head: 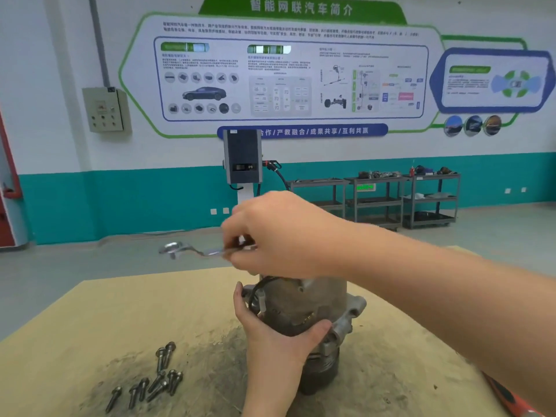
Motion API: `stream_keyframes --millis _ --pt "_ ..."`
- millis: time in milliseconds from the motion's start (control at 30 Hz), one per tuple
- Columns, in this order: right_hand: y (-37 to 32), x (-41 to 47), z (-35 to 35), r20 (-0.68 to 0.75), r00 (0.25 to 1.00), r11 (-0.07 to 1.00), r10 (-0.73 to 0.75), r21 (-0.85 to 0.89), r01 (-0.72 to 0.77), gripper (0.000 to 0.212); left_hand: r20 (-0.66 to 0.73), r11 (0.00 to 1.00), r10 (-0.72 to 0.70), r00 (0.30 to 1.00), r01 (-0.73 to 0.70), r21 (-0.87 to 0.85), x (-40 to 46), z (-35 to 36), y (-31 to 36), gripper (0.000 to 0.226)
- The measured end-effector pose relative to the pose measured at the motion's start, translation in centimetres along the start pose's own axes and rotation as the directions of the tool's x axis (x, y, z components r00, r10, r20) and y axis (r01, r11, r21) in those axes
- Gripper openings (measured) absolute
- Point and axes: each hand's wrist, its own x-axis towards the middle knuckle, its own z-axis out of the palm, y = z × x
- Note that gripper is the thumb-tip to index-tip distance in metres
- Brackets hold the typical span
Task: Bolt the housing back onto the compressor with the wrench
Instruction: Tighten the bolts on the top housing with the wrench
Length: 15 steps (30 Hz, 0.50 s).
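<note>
Compressor (304, 323) stands upright on brown board-covered table (105, 320), center-right, housing (301, 296) on top. L hand (270, 332) wraps round its near side, thumb at right, fingers at left, gripping. R hand (279, 236) above the top, fingers pinched on wrench (192, 249) handle; ring end sticks out left, blurred. Loose bolts (156, 377) piled on table, front-left of compressor, well apart. Orange tool (508, 395) at R edge, under R forearm.

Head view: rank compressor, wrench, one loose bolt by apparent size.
1. compressor, gripped by the left hand
2. wrench, held by the right hand, partly hidden
3. single bolt, clearly smallest
</note>
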Motion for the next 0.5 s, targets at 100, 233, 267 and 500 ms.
stream_keyframes --millis 100,233,267,500 --pt "2.3 5.8 1.5 0.224 0.936 0.962 0.273 -0.044 -0.270 0.014 0.016 1.000 -0.005 1.000 0.005 -0.005 0.1 -0.1 0.0 0.134" --pt "7.7 6.5 2.0 0.453 0.681 0.677 0.575 0.203 -0.707 0.012 0.020 1.000 0.015 1.000 -0.015 0.001 -0.1 -0.3 0.1 0.134" --pt "8.8 5.6 1.9 0.504 0.607 0.503 0.615 0.342 -0.794 0.010 0.025 1.000 0.018 1.000 -0.018 0.002 -0.1 -0.3 0.2 0.136" --pt "10.1 -7.2 0.3 0.542 0.355 -0.514 0.761 0.839 -0.179 0.015 0.034 0.999 0.015 0.999 -0.016 0.041 -0.3 -0.5 0.4 0.139"
